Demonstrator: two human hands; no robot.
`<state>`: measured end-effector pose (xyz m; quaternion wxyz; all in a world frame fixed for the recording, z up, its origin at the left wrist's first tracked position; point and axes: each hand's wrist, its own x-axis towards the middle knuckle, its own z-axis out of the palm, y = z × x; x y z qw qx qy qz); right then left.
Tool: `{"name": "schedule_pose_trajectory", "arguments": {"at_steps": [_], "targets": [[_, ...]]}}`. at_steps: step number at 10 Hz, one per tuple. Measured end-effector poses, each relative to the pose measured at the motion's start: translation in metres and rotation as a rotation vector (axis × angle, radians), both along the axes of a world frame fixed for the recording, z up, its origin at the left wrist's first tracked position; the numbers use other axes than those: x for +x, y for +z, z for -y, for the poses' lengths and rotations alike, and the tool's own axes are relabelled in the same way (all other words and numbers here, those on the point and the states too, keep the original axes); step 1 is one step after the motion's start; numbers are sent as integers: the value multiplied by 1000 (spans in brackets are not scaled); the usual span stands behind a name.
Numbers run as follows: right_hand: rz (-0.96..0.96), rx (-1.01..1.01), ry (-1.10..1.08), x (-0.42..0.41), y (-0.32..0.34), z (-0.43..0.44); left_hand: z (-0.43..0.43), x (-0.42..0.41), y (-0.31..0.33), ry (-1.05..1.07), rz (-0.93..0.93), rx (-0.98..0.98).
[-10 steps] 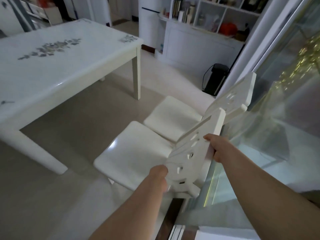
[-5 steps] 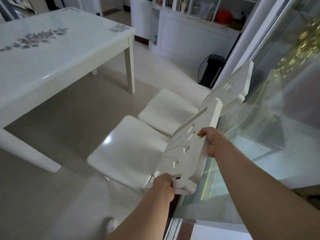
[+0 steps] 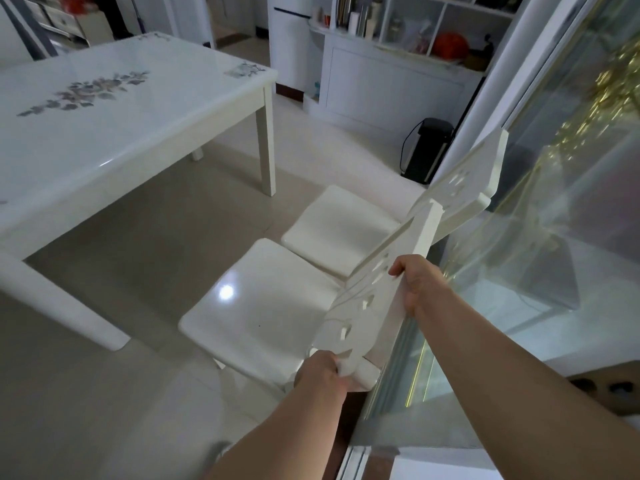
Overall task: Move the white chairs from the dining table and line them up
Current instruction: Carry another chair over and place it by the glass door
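Left of the floor, dining table: a white glossy dining table (image 3: 138, 133) with a grey flower print stands well apart from both chairs.
Floor: pale, shiny tiled floor (image 3: 156, 265); it looks slick, so chair legs would probably slide and scrape rather than catch.
Near chair: a white lacquered hard-seated chair (image 3: 256, 306) stands at the floor's right edge, its cut-out backrest toward the glass.
Left hand: the left hand (image 3: 320, 372) grips the backrest's near end, fingers curled round the edge.
Far chair: a second white chair of the same make (image 3: 341, 226) sits just beside the first, seats nearly touching and backs roughly in line.
Right hand: the right hand (image 3: 414, 285) holds the top rail further along, its fingers (image 3: 398, 270) wrapped over it.
Handling: the chair looks rigid and moderately heavy, and the gloss paint may be slippery; a two-handed hold on the backrest seems best.
Corner: a black pot-shaped appliance with a cord (image 3: 427, 150) stands on the floor beyond the far chair.
Right edge: a tall sliding glass door (image 3: 554, 202) runs close behind both backrests; a knock against it is the risk.
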<state>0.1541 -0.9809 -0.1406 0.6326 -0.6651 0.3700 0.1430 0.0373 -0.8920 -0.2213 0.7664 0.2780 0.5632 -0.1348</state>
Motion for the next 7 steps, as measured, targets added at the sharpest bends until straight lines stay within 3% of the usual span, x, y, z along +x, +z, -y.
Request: {"name": "schedule_pose_trajectory", "arguments": {"at_steps": [4,7], "targets": [[22,-88,-17,-10,8,26,33,-7,-15,22,-59,28],[-66,-181,4,-9,-2,50,41,-13,-21,-243,2,77]]}}
